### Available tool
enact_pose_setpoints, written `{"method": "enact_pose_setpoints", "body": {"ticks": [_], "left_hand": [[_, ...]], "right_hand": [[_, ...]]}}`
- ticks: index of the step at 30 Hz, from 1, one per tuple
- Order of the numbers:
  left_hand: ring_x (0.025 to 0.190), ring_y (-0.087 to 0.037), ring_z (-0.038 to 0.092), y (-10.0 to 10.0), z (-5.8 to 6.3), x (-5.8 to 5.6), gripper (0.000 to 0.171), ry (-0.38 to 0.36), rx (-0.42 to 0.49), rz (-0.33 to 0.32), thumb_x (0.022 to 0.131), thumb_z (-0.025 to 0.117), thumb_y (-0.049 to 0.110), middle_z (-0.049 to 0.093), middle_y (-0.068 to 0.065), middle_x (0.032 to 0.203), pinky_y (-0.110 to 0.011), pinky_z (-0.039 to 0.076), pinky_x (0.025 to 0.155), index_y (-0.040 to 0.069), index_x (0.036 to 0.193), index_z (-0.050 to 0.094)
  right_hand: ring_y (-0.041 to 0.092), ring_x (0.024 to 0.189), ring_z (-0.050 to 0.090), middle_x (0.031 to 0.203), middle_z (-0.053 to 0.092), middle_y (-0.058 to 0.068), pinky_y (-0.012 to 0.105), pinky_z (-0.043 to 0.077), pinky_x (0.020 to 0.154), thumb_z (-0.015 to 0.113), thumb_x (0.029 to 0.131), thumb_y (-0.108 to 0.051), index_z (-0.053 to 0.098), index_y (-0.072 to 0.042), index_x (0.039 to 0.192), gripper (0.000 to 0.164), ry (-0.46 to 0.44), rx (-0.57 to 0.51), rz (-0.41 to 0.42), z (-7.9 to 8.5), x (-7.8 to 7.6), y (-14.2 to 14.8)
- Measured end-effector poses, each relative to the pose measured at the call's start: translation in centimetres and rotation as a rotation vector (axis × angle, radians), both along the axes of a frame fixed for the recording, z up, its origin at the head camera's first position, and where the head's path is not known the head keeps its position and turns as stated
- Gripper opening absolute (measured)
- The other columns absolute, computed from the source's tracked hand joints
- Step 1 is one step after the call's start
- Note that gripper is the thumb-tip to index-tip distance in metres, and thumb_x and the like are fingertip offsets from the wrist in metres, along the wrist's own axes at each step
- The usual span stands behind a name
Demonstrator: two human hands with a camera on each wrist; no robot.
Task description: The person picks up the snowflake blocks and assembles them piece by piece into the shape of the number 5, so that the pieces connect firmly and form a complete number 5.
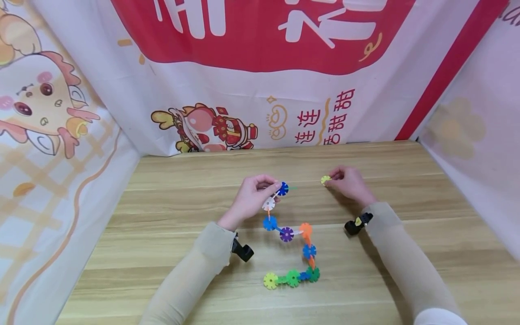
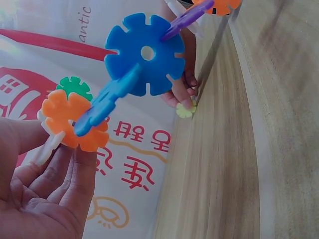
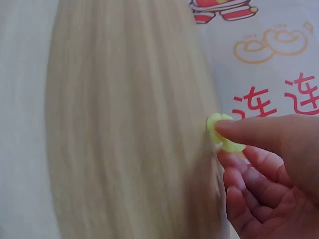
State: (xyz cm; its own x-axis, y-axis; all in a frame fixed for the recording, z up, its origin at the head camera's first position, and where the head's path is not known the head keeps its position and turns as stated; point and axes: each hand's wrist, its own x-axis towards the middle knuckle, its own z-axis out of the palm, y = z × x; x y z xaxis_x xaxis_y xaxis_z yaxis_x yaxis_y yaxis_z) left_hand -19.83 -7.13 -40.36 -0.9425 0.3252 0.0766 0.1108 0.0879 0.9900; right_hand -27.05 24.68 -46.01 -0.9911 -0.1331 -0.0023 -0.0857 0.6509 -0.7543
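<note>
My left hand (image 1: 253,196) pinches the upper end of a chain of notched plastic snowflake discs, near a dark blue disc (image 1: 283,188) and a white disc (image 1: 268,204). From there the chain runs through a blue disc (image 1: 270,223), a purple disc (image 1: 286,234) and an orange disc (image 1: 306,229), down to green discs and a yellow disc (image 1: 270,280) at its near end. In the left wrist view, a large blue disc (image 2: 124,59) hangs close to the camera. To the right, apart from the chain, my right hand (image 1: 348,184) holds a single pale yellow disc (image 3: 232,145) between thumb and fingers.
A wood-grain table (image 1: 183,203) lies under both hands. Printed cloth (image 1: 243,90) hangs behind the table, with more cloth along the left and right sides. Black wrist cameras sit on the left wrist (image 1: 243,251) and right wrist (image 1: 357,224).
</note>
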Motion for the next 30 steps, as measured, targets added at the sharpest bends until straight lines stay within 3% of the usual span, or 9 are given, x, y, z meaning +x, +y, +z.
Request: {"method": "enact_pose_setpoints", "body": {"ticks": [5, 10, 17, 19, 26, 30], "left_hand": [[0.076, -0.027, 0.073, 0.1, 0.1, 0.0, 0.014, -0.007, 0.007, -0.002, 0.102, 0.064, 0.009, 0.073, -0.012, 0.095, -0.035, 0.061, 0.068, -0.003, 0.106, 0.069], [0.076, -0.029, 0.073, 0.3, 0.3, -0.1, 0.014, -0.021, 0.019, -0.011, 0.102, 0.064, 0.008, 0.074, -0.015, 0.096, -0.035, 0.061, 0.067, -0.005, 0.107, 0.069], [0.075, -0.026, 0.073, 0.4, 0.5, 0.0, 0.014, -0.040, 0.018, -0.004, 0.102, 0.063, 0.008, 0.073, -0.015, 0.096, -0.035, 0.061, 0.067, -0.004, 0.108, 0.069], [0.075, -0.026, 0.073, 0.4, 0.5, 0.0, 0.014, -0.050, 0.023, 0.002, 0.102, 0.063, 0.008, 0.073, -0.015, 0.096, -0.035, 0.061, 0.066, -0.004, 0.109, 0.068], [0.078, -0.026, 0.074, 0.3, 0.5, -0.1, 0.015, -0.026, 0.000, 0.001, 0.103, 0.063, 0.012, 0.073, -0.013, 0.097, -0.035, 0.061, 0.069, -0.001, 0.108, 0.069], [0.079, -0.027, 0.073, 0.3, 0.5, -0.1, 0.015, -0.026, -0.006, -0.003, 0.103, 0.063, 0.012, 0.073, -0.012, 0.097, -0.036, 0.061, 0.069, -0.001, 0.109, 0.069]], "right_hand": [[0.027, 0.089, 0.062, 0.100, 0.070, 0.011, 0.032, 0.051, 0.070, 0.076, 0.094, -0.021, 0.067, -0.005, 0.108, 0.023, -0.039, -0.089, 0.005, 1.4, 1.4, -1.0], [0.027, 0.091, 0.067, 0.100, 0.073, 0.010, 0.038, 0.055, 0.078, 0.079, 0.092, -0.022, 0.068, -0.004, 0.109, 0.027, 0.003, -0.178, 0.014, 3.5, 3.1, -2.6], [0.028, 0.092, 0.068, 0.100, 0.073, 0.010, 0.041, 0.056, 0.085, 0.078, 0.093, -0.023, 0.067, -0.003, 0.112, 0.029, -0.037, -0.318, 0.028, 5.8, 5.6, -4.5], [0.029, 0.091, 0.068, 0.099, 0.073, 0.011, 0.046, 0.055, 0.087, 0.077, 0.094, -0.024, 0.066, -0.003, 0.112, 0.030, -0.044, -0.349, 0.034, 6.1, 6.1, -4.8], [0.024, 0.087, 0.070, 0.100, 0.075, 0.011, 0.034, 0.058, 0.083, 0.077, 0.095, -0.024, 0.067, -0.001, 0.112, 0.030, -0.033, -0.462, 0.037, 6.4, 6.8, -5.5], [0.025, 0.084, 0.072, 0.100, 0.075, 0.014, 0.036, 0.059, 0.080, 0.076, 0.095, -0.020, 0.066, 0.001, 0.110, 0.028, -0.031, -0.515, 0.048, 6.6, 7.0, -5.9]]}}
